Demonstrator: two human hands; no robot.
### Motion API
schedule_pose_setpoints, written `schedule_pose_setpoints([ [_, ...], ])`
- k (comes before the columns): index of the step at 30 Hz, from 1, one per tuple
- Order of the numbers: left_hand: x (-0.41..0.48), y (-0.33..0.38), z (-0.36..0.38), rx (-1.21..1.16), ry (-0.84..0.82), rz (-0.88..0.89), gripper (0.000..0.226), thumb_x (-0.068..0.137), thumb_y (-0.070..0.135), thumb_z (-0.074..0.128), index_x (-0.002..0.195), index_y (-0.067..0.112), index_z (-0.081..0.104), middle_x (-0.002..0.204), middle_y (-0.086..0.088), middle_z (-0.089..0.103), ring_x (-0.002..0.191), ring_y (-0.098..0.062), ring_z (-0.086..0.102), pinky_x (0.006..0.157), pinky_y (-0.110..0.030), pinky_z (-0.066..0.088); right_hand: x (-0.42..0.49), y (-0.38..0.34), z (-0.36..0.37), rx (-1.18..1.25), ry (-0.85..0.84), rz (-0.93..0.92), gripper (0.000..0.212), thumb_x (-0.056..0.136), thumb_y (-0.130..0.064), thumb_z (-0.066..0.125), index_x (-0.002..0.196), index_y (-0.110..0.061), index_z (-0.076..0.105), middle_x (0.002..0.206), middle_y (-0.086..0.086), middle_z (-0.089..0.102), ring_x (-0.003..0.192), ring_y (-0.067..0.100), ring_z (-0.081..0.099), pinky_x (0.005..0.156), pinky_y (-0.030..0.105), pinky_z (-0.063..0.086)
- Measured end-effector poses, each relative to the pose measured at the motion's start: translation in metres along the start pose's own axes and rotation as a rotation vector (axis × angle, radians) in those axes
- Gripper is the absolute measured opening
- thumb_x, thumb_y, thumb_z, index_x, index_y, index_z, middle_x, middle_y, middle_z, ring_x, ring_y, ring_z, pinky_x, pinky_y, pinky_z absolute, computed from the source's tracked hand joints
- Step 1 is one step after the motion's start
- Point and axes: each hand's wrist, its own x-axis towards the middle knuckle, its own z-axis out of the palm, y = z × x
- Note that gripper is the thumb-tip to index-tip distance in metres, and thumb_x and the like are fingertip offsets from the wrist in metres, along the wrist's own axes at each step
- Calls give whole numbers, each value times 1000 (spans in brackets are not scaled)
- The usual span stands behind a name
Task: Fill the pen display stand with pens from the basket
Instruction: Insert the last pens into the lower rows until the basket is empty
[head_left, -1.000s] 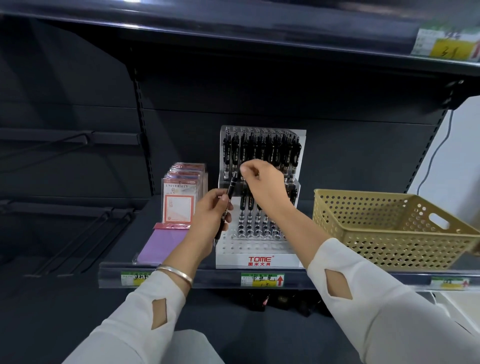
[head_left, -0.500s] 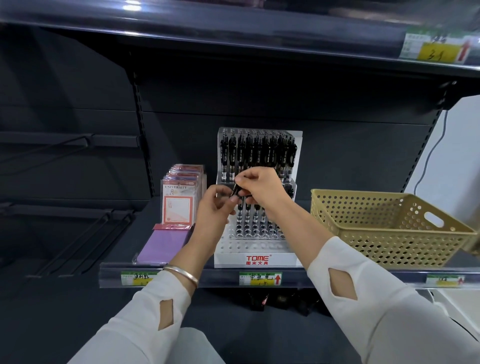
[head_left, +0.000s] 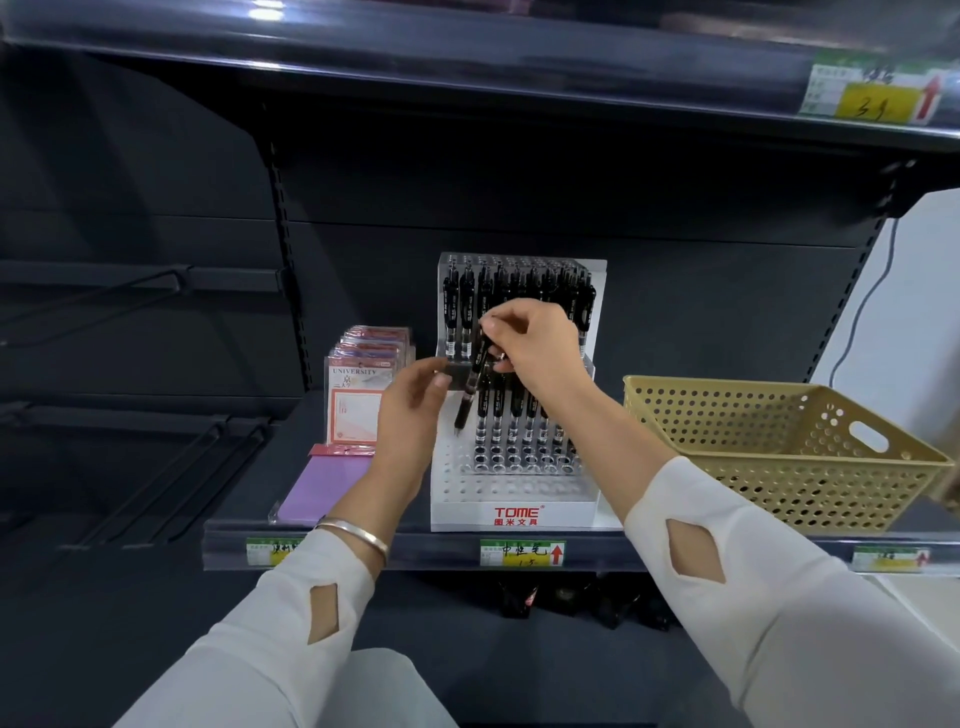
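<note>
You've got the pen (head_left: 464, 408) pinched by its clip end in your right hand (head_left: 540, 353), thumb and fingertips closed on it, the barrel tilted so the tip points down toward seven o'clock and hangs just above the left end of the middle row of the display stand (head_left: 514, 512). Your left hand (head_left: 415, 395) sits at nine o'clock of the pen with its fingers loosely curled toward the barrel, but I can't tell whether it's actually touching the pen, steadying the clear tier edge, or holding nothing. The back tier looks full and the middle row is packed from the pen rightward, so the free hole looks like the leftmost one. Bring the pen upright first, line the tip over that hole, then lower it straight down. Coming in at this slant could knock the neighbour just beside it at three o'clock. The front rows of holes in the white base are unfilled, so plenty of work remains. The basket (head_left: 779, 467) waits at three o'clock of the stand, near it on the same shelf (head_left: 426, 553), its inside mostly hidden from here. At nine o'clock stand the card packs (head_left: 358, 400) with a purple pad (head_left: 327, 483) in front of them
</note>
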Motion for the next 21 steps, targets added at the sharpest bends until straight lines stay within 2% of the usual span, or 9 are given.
schedule_pose_setpoints([
  [2, 0, -1, -3, 16, 34, -29, 16, 96, 10, 47, 107, 16, 56, 110, -5, 62, 100, -14, 56, 88, -29, 42, 0, 0, 0, -100, -10, -56, 13, 94, -16, 56, 97, -12, 68, 74, -7, 59, 57, 9, 58, 65, 21, 57],
  [5, -2, -3, -4, 78, 0, -26, 15, 95, 9, 47, 104, 15, 57, 105, -5, 62, 93, -11, 54, 88, -30, 42, -1, 5, 5, -191, -43, -68, 16, 94, -17, 55, 100, -9, 68, 74, -9, 59, 58, 11, 60, 73, 28, 56],
  [9, -3, -8, -3, 131, -49, -47, 16, 95, 8, 48, 106, 12, 59, 103, -3, 60, 92, -10, 53, 86, -26, 42, -2, 15, 14, -331, -110, -73, 14, 91, -20, 59, 99, -14, 69, 94, -2, 69, 84, 12, 63, 84, 30, 52],
  [14, 0, -21, -4, 278, -67, -76, 24, 95, 10, 49, 116, 7, 61, 111, -3, 61, 99, -12, 52, 87, -25, 40, 3, 24, 21, -560, -77, -118, 13, 88, -34, 61, 95, -25, 67, 91, -8, 67, 106, 18, 52, 88, 40, 47],
  [18, 4, -30, -1, 392, -60, -85, 24, 94, 10, 51, 115, 5, 62, 114, -8, 64, 95, -12, 52, 81, -22, 38, 7, 26, 26, -753, -86, -145, 15, 90, -34, 57, 95, -28, 70, 111, -4, 57, 111, 22, 42, 90, 38, 32],
  [21, 6, -31, 0, 474, -90, -50, 24, 94, 10, 51, 114, 4, 62, 112, -9, 64, 91, -11, 51, 77, -19, 37, 8, 30, 27, -815, -108, -137, 19, 93, -33, 52, 99, -31, 70, 115, -4, 53, 114, 23, 38, 89, 39, 29],
])
